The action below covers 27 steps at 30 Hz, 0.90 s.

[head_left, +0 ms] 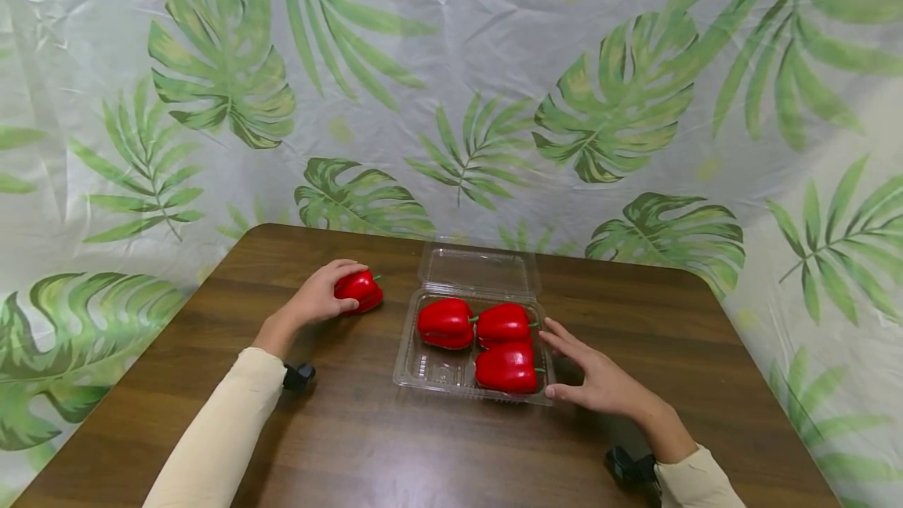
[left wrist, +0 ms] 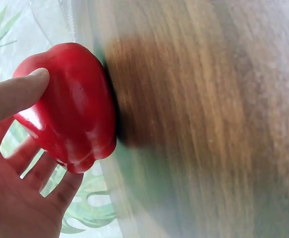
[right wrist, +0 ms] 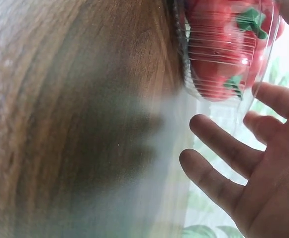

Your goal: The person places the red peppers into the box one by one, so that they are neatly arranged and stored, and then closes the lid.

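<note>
My left hand grips a red bell pepper to the left of a clear plastic clamshell box. In the left wrist view the thumb presses one side of that pepper, and the other fingers curl behind it. Three more red bell peppers lie inside the box: one at the back left, one at the back right and one at the front right. My right hand is at the box's right edge, fingers spread; in the right wrist view fingertips touch the rim.
The box's transparent lid is folded back toward the far side. Everything stands on a brown wooden table with rounded far corners. Behind it hangs a leaf-patterned cloth. Each wrist wears a black strap with a camera.
</note>
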Each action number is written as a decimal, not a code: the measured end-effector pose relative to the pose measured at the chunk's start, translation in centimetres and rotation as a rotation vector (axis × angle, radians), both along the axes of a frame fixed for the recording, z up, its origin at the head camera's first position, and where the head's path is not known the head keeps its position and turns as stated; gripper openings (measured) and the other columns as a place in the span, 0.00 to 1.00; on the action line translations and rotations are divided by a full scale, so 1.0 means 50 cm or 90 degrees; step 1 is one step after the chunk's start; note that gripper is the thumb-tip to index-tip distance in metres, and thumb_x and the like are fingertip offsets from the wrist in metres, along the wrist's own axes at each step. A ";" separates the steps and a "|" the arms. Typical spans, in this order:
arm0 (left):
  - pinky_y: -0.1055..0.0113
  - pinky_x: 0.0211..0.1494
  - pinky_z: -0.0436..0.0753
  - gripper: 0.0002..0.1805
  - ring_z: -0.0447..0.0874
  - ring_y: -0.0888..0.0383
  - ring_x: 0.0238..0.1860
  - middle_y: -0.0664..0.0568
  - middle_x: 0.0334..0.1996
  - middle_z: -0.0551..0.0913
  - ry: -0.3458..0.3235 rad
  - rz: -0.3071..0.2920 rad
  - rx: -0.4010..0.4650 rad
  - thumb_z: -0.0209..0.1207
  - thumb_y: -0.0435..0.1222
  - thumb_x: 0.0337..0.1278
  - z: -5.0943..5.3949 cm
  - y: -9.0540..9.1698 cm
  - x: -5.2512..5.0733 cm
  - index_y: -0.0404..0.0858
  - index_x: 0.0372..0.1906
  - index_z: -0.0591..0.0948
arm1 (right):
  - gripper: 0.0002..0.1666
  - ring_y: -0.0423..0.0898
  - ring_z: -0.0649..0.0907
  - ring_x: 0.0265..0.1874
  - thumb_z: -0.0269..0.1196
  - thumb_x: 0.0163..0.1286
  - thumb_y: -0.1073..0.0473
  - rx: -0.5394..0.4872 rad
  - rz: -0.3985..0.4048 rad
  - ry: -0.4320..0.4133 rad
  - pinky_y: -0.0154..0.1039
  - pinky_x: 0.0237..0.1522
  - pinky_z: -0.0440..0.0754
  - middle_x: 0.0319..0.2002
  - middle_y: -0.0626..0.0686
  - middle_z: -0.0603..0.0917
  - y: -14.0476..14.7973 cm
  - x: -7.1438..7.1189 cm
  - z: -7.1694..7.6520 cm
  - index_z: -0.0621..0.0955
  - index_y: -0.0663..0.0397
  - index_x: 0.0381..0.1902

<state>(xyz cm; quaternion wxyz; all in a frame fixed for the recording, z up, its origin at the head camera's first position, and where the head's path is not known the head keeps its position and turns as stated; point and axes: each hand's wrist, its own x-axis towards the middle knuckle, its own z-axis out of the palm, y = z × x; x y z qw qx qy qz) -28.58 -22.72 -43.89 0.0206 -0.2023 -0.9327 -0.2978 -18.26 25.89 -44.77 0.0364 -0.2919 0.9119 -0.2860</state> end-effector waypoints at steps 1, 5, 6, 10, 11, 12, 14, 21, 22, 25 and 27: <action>0.34 0.64 0.73 0.32 0.70 0.33 0.65 0.36 0.67 0.70 0.004 0.000 -0.001 0.65 0.31 0.55 0.000 0.001 0.001 0.37 0.67 0.73 | 0.49 0.54 0.82 0.59 0.67 0.63 0.41 0.001 0.000 0.000 0.61 0.58 0.80 0.78 0.61 0.56 0.000 0.000 0.000 0.63 0.52 0.76; 0.33 0.65 0.72 0.31 0.69 0.32 0.66 0.35 0.67 0.70 0.011 0.005 0.002 0.64 0.31 0.56 0.002 0.004 0.004 0.37 0.67 0.72 | 0.49 0.55 0.82 0.60 0.67 0.63 0.42 -0.005 0.002 -0.003 0.61 0.58 0.80 0.79 0.61 0.56 0.000 -0.001 -0.001 0.63 0.54 0.76; 0.33 0.65 0.72 0.31 0.69 0.32 0.66 0.35 0.67 0.70 0.012 0.009 0.003 0.63 0.31 0.56 0.002 0.004 0.006 0.37 0.68 0.72 | 0.49 0.55 0.81 0.60 0.67 0.63 0.42 -0.006 0.002 -0.003 0.61 0.58 0.79 0.79 0.61 0.56 0.000 -0.002 -0.001 0.63 0.54 0.76; 0.33 0.65 0.71 0.31 0.68 0.32 0.66 0.36 0.68 0.69 0.012 0.025 0.007 0.61 0.31 0.58 0.001 0.004 0.008 0.38 0.69 0.71 | 0.49 0.56 0.81 0.60 0.67 0.63 0.42 -0.008 0.002 -0.002 0.62 0.58 0.79 0.79 0.61 0.56 0.000 -0.003 -0.002 0.62 0.55 0.76; 0.34 0.66 0.71 0.32 0.68 0.33 0.67 0.36 0.68 0.69 0.011 0.030 0.007 0.61 0.32 0.58 0.000 0.004 0.008 0.38 0.69 0.70 | 0.49 0.55 0.81 0.60 0.67 0.64 0.42 -0.006 0.003 -0.001 0.62 0.58 0.79 0.79 0.61 0.56 0.000 -0.004 -0.002 0.62 0.55 0.76; 0.34 0.65 0.71 0.32 0.68 0.33 0.66 0.36 0.68 0.69 0.012 0.032 0.006 0.61 0.32 0.58 -0.001 0.003 0.008 0.38 0.69 0.70 | 0.49 0.55 0.81 0.60 0.67 0.64 0.42 -0.006 0.003 0.000 0.62 0.58 0.79 0.79 0.61 0.56 0.000 -0.004 -0.002 0.62 0.54 0.76; 0.34 0.65 0.71 0.32 0.68 0.33 0.66 0.37 0.68 0.69 0.010 0.035 0.003 0.61 0.32 0.58 -0.002 0.003 0.008 0.38 0.69 0.70 | 0.49 0.55 0.82 0.59 0.67 0.64 0.42 -0.004 0.004 0.002 0.62 0.58 0.79 0.79 0.61 0.56 0.001 -0.004 -0.003 0.63 0.54 0.76; 0.34 0.65 0.72 0.32 0.70 0.33 0.65 0.36 0.66 0.71 0.027 0.035 0.005 0.62 0.33 0.57 -0.002 -0.007 0.015 0.37 0.68 0.71 | 0.49 0.56 0.82 0.59 0.67 0.63 0.42 -0.004 0.004 0.005 0.62 0.57 0.79 0.78 0.61 0.56 0.002 -0.006 -0.006 0.63 0.54 0.76; 0.35 0.65 0.73 0.31 0.71 0.34 0.65 0.36 0.66 0.72 0.030 0.035 0.005 0.62 0.33 0.58 0.000 -0.009 0.019 0.37 0.68 0.71 | 0.49 0.56 0.81 0.59 0.67 0.63 0.41 -0.003 0.005 0.005 0.62 0.57 0.79 0.78 0.61 0.56 0.002 -0.006 -0.006 0.63 0.54 0.76; 0.35 0.64 0.73 0.32 0.71 0.34 0.65 0.37 0.66 0.71 0.035 0.033 0.010 0.63 0.33 0.58 0.011 -0.011 0.030 0.37 0.69 0.71 | 0.49 0.56 0.82 0.59 0.67 0.63 0.41 -0.002 0.008 0.006 0.62 0.57 0.79 0.78 0.62 0.57 0.003 -0.005 -0.005 0.63 0.54 0.75; 0.35 0.64 0.74 0.32 0.71 0.34 0.65 0.37 0.67 0.71 0.043 0.028 0.019 0.63 0.33 0.58 0.024 -0.009 0.038 0.37 0.69 0.71 | 0.49 0.56 0.82 0.59 0.68 0.63 0.42 -0.004 0.009 0.009 0.62 0.57 0.80 0.78 0.62 0.57 0.003 -0.005 -0.004 0.63 0.54 0.75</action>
